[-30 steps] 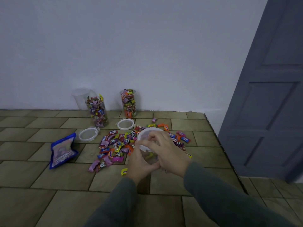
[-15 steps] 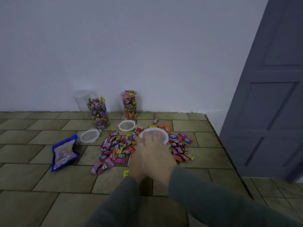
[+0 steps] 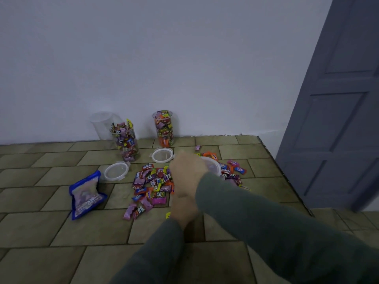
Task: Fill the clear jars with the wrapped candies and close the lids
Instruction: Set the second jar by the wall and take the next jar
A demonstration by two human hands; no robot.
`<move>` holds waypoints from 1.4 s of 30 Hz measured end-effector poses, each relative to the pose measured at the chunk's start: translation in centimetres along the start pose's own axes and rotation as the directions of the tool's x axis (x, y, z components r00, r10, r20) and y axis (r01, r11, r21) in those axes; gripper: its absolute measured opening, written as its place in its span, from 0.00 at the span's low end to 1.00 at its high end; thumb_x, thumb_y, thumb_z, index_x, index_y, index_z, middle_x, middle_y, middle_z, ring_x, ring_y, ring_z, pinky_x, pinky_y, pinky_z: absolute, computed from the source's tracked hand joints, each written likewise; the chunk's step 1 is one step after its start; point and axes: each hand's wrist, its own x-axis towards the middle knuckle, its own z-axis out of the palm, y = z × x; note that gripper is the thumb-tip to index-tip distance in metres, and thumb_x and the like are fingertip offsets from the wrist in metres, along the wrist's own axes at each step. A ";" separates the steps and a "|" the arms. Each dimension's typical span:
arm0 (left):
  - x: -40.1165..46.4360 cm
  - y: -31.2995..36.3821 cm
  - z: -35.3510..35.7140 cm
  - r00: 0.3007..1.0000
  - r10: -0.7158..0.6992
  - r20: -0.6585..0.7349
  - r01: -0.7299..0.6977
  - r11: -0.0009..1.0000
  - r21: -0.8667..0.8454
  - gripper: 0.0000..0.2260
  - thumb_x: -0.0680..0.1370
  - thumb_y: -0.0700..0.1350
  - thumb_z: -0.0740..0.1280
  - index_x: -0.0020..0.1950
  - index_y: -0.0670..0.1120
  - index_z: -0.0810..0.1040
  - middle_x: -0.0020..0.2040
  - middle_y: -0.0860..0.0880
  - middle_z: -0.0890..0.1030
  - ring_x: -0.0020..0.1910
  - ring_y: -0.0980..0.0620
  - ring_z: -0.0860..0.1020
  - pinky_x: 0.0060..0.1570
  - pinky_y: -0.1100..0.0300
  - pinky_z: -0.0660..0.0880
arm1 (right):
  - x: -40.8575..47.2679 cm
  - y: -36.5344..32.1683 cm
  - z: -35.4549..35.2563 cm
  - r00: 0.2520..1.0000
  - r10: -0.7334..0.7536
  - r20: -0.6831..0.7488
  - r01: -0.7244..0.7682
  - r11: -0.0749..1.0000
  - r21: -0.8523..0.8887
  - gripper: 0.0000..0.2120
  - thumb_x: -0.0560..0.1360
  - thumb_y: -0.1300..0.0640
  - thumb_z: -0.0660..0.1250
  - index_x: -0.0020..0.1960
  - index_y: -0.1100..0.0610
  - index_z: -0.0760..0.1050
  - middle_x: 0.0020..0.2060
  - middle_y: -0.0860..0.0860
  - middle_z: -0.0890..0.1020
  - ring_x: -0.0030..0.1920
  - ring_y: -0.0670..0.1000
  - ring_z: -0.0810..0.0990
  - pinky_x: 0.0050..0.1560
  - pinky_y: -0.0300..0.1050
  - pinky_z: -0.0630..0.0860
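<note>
One clear jar (image 3: pixel 213 168) sits in the middle of the candy pile (image 3: pixel 152 185), tilted with its mouth toward the wall; a second ago both hands framed it openly, now the right hand (image 3: pixel 187 173) curls over it and the left hand (image 3: pixel 182 208) grips below, mostly hidden. Two filled jars (image 3: pixel 126 143) stand upright, one empty jar (image 3: pixel 102 126) behind. Two lids (image 3: pixel 117 171) and one blue bag (image 3: pixel 86 194) lie on the floor (image 3: pixel 61 228).

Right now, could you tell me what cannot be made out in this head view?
- Jar in the hands: the right hand covers it; only a lid edge shows.
- Left hand: its fingers are hidden under the right hand and blurred.
- Candy pile: most wrapper print is too small.
- Blue pouch: label blurred.
</note>
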 end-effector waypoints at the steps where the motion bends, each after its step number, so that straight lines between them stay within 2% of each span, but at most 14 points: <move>1: -0.5 0.0 -0.3 0.983 0.179 0.043 -0.180 0.984 0.008 0.14 0.73 0.47 0.73 0.57 0.45 0.80 0.54 0.45 0.82 0.56 0.48 0.79 0.56 0.50 0.77 | 0.3 1.0 -0.4 1.000 -0.012 -0.025 0.014 0.996 0.092 0.07 0.72 0.54 0.65 0.39 0.57 0.72 0.36 0.51 0.72 0.34 0.50 0.73 0.33 0.42 0.72; 4: -1.0 -1.2 -0.9 0.942 0.334 0.038 -0.316 0.918 -0.238 0.25 0.64 0.54 0.80 0.56 0.55 0.75 0.52 0.55 0.82 0.54 0.60 0.80 0.54 0.58 0.78 | 1.5 4.0 -0.3 0.999 0.009 -0.046 0.006 0.945 0.327 0.09 0.73 0.50 0.63 0.39 0.53 0.77 0.38 0.50 0.77 0.40 0.52 0.77 0.37 0.43 0.72; 8: -0.2 -1.4 -1.1 0.925 0.372 0.079 -0.332 0.891 -0.310 0.35 0.64 0.61 0.78 0.66 0.50 0.72 0.60 0.56 0.80 0.61 0.58 0.77 0.60 0.54 0.76 | 3.8 4.8 1.4 0.990 -0.016 0.137 -0.050 0.886 0.461 0.17 0.80 0.48 0.56 0.35 0.51 0.71 0.33 0.48 0.75 0.35 0.49 0.74 0.39 0.43 0.69; 11: -0.1 -1.7 -1.3 0.921 0.372 0.115 -0.320 0.891 -0.321 0.33 0.65 0.60 0.78 0.65 0.51 0.73 0.59 0.56 0.80 0.61 0.57 0.77 0.60 0.51 0.76 | 4.9 4.5 1.7 0.975 -0.031 0.221 -0.074 0.887 0.455 0.18 0.82 0.49 0.54 0.39 0.57 0.73 0.31 0.49 0.72 0.31 0.47 0.70 0.38 0.43 0.67; 15: -0.1 -1.9 -1.5 0.917 0.384 0.108 -0.328 0.880 -0.343 0.35 0.64 0.58 0.79 0.67 0.52 0.72 0.61 0.57 0.79 0.62 0.58 0.76 0.62 0.52 0.75 | 6.2 3.9 2.7 0.962 -0.042 0.268 -0.063 0.926 0.372 0.16 0.81 0.56 0.55 0.35 0.57 0.68 0.32 0.51 0.71 0.32 0.50 0.69 0.35 0.43 0.67; 18: -0.2 -1.8 -1.6 0.912 0.393 0.116 -0.335 0.878 -0.342 0.37 0.63 0.58 0.79 0.68 0.52 0.71 0.61 0.58 0.78 0.63 0.60 0.75 0.64 0.54 0.74 | 6.2 4.2 3.1 0.959 -0.055 0.276 -0.055 0.926 0.374 0.13 0.81 0.59 0.54 0.40 0.59 0.70 0.35 0.51 0.72 0.36 0.51 0.72 0.41 0.44 0.68; 21: -0.1 -1.7 -1.7 0.906 0.407 0.117 -0.347 0.872 -0.347 0.38 0.63 0.57 0.80 0.69 0.50 0.70 0.62 0.58 0.78 0.63 0.61 0.74 0.64 0.56 0.73 | 5.6 4.4 3.2 0.984 -0.041 0.175 -0.053 0.864 0.501 0.16 0.84 0.58 0.50 0.54 0.65 0.73 0.44 0.56 0.75 0.46 0.54 0.74 0.45 0.43 0.65; 24: -0.1 -1.7 -1.7 0.907 0.403 0.120 -0.340 0.871 -0.355 0.38 0.62 0.57 0.80 0.69 0.50 0.70 0.62 0.59 0.77 0.63 0.61 0.74 0.64 0.57 0.73 | 5.0 4.7 3.2 0.992 -0.088 0.090 0.028 0.850 0.527 0.21 0.84 0.48 0.48 0.54 0.60 0.74 0.47 0.56 0.78 0.47 0.53 0.76 0.48 0.46 0.69; 27: -0.1 -1.7 -1.8 0.913 0.389 0.122 -0.321 0.870 -0.375 0.40 0.61 0.58 0.80 0.69 0.51 0.70 0.61 0.58 0.78 0.63 0.62 0.74 0.64 0.57 0.74 | 3.0 5.8 3.6 0.987 -0.017 -0.163 0.117 0.766 0.631 0.14 0.80 0.41 0.55 0.46 0.49 0.72 0.42 0.44 0.73 0.43 0.44 0.72 0.47 0.44 0.70; 30: 0.0 -1.7 -1.9 0.909 0.409 0.079 -0.352 0.856 -0.378 0.40 0.61 0.59 0.80 0.68 0.49 0.70 0.61 0.57 0.79 0.62 0.60 0.76 0.62 0.58 0.74 | -0.7 6.9 5.1 0.924 0.117 -0.365 0.239 0.570 0.786 0.13 0.74 0.40 0.67 0.49 0.49 0.74 0.45 0.44 0.74 0.48 0.42 0.73 0.50 0.41 0.73; 33: 0.1 -1.7 -1.9 0.906 0.420 0.060 -0.368 0.849 -0.379 0.37 0.63 0.55 0.80 0.68 0.48 0.70 0.60 0.55 0.80 0.61 0.59 0.77 0.60 0.55 0.76 | -3.3 7.2 7.7 0.819 0.126 -0.559 0.350 0.663 0.662 0.21 0.66 0.36 0.72 0.48 0.52 0.76 0.48 0.46 0.77 0.51 0.44 0.74 0.53 0.40 0.71; 38: 0.0 -1.7 -1.8 0.902 0.427 0.061 -0.368 0.837 -0.404 0.37 0.64 0.56 0.80 0.69 0.48 0.70 0.61 0.53 0.79 0.63 0.56 0.76 0.61 0.52 0.75 | -2.9 7.1 10.6 0.623 0.054 -0.781 0.448 0.793 0.412 0.21 0.71 0.39 0.71 0.50 0.57 0.82 0.50 0.50 0.81 0.53 0.49 0.77 0.52 0.48 0.75; 40: -0.2 -1.5 -2.0 0.906 0.420 0.050 -0.364 0.834 -0.415 0.38 0.63 0.54 0.80 0.69 0.52 0.67 0.61 0.56 0.78 0.63 0.59 0.76 0.61 0.56 0.75 | -2.6 7.2 11.1 0.583 0.069 -0.810 0.460 0.793 0.399 0.20 0.72 0.42 0.72 0.50 0.59 0.82 0.49 0.52 0.82 0.51 0.50 0.79 0.51 0.46 0.77; 42: -0.4 -1.4 -2.1 0.907 0.419 0.033 -0.370 0.833 -0.411 0.40 0.63 0.51 0.81 0.69 0.60 0.63 0.61 0.61 0.77 0.63 0.61 0.75 0.61 0.62 0.73 | -2.6 7.1 10.9 0.596 0.165 -0.786 0.440 0.751 0.492 0.20 0.75 0.42 0.68 0.51 0.59 0.82 0.47 0.50 0.82 0.49 0.45 0.79 0.49 0.39 0.76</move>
